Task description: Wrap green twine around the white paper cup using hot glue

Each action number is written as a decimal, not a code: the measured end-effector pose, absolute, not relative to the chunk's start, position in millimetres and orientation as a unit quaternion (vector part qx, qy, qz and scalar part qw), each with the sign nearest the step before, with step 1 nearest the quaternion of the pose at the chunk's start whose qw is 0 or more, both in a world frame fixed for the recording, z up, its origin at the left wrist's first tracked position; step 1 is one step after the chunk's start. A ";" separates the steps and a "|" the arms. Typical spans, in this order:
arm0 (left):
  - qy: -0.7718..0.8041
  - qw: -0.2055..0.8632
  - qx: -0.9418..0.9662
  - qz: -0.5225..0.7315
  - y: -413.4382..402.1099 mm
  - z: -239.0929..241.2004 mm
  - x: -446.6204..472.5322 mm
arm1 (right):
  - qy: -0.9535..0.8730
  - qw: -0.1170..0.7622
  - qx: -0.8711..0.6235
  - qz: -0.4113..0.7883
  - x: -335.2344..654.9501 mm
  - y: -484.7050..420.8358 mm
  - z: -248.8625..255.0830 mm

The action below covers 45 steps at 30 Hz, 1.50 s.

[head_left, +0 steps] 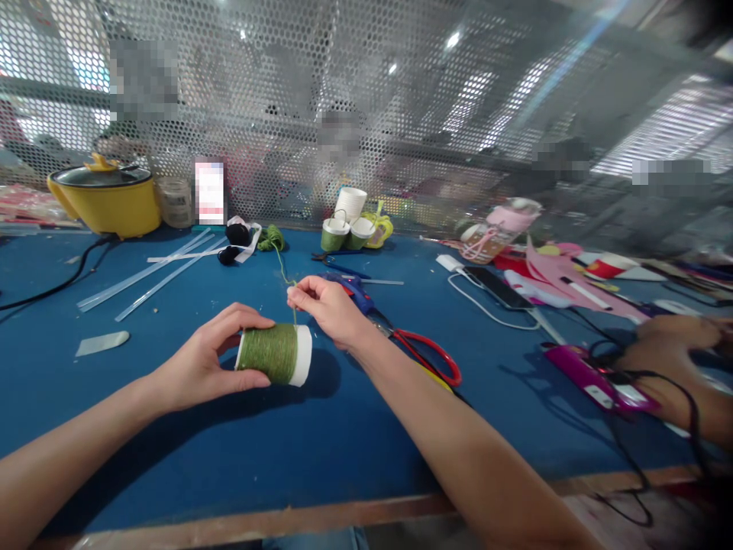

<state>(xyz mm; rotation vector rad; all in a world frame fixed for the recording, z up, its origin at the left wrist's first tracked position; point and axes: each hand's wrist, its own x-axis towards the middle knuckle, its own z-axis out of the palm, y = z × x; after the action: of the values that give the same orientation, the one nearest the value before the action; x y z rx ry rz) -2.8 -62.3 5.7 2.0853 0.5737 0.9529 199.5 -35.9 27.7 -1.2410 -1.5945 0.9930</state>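
My left hand [226,355] grips a white paper cup [303,356] lying on its side, raised a little over the blue table. Green yarn [268,353] is wound round most of the cup, leaving a white band bare at its right end. Just above that band, my right hand [324,302] pinches the green strand that runs up from the winding. The strand continues to a small green yarn bundle [271,238] further back. Under and beyond my right wrist lie a blue glue gun [358,292] and scissors with red handles [440,359].
Small cups [335,234], some wrapped in green, stand at the back beside pliers [326,258]. Clear glue sticks [149,271] and a yellow electric pot [108,200] are at left. To the right are a phone [497,287], a purple power strip [601,378] and another person's hand [664,359].
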 end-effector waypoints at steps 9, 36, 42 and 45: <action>0.216 0.342 0.829 0.386 -61.3 5.1 -2.9 | -0.631 0.392 -0.500 0.445 197.0 -36.6 23.1; 0.201 0.426 0.767 0.435 -59.9 1.5 1.5 | -0.572 0.387 -0.517 0.506 196.1 -36.4 20.1; 0.216 0.432 0.757 0.440 -59.6 0.2 2.7 | -0.568 0.385 -0.519 0.509 195.8 -37.6 20.7; 0.216 0.435 0.753 0.443 -59.3 -0.6 3.1 | -0.567 0.385 -0.520 0.509 195.3 -37.7 20.0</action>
<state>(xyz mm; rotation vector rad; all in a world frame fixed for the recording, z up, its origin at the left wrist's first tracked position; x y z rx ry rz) 3.1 -59.3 -0.6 1.8752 0.5372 1.1038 195.3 -37.7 20.0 -1.3253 -1.4435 1.2974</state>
